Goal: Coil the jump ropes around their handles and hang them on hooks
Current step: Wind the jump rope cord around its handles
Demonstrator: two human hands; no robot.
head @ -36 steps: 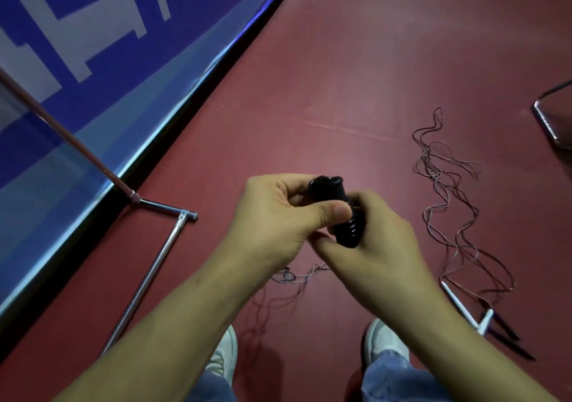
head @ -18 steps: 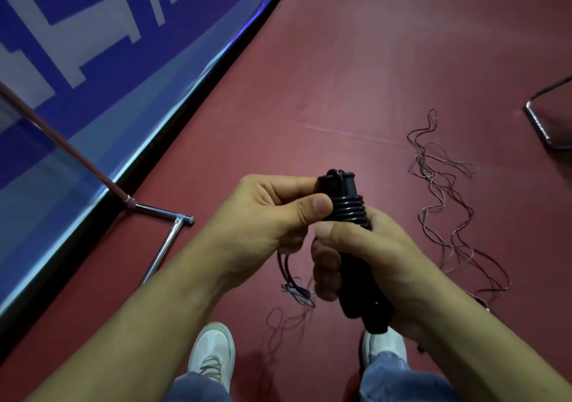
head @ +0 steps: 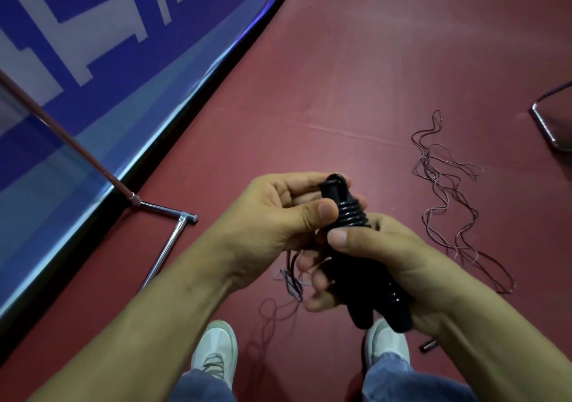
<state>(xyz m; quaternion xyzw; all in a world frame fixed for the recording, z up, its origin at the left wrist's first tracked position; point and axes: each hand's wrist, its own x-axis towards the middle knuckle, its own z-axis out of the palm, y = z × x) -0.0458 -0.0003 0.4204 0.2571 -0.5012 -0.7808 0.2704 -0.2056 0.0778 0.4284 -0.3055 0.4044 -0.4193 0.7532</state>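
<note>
— Two black handles (head: 365, 277), held side by side in one bundle, with black rope (head: 353, 214) wound in tight turns around their far ends. Can you read anything on them?

— No. No brand, no label that shows. The only writing in view is on the blue banner (head: 102, 45) at the far left: big white block shapes, cut off by the frame, too partial to read as letters.

— And the hands?

— The right hand (head: 390, 265) is wrapped around the middle of the bundle, thumb pressed across the near edge of the coils, fingers curled under. The left hand (head: 278, 212) pinches the far end of the handles, thumb against the side of the coils, fingers closed behind the tip. The two thumbs almost touch.

— Any loose rope left?

— A short thin tail (head: 292, 277) hangs below the hands, between the wrists, and trails onto the red floor (head: 371, 76).

— Other ropes?

— A second one, a thin tangled cord (head: 445, 197), lies in wavy loops on the floor to the right, well apart from the hands. A small dark end (head: 428, 345) shows on the floor just beside the right forearm; I cannot tell what it belongs to.

— Any box or bin, and anything to hang on?

— No container shows. A chrome rack base (head: 167, 246) stands at the left, its pole rising toward the banner. Another metal frame (head: 548, 126) sits at the far right edge. White shoes (head: 216, 352) and jeans cuffs are at the near edge.
</note>
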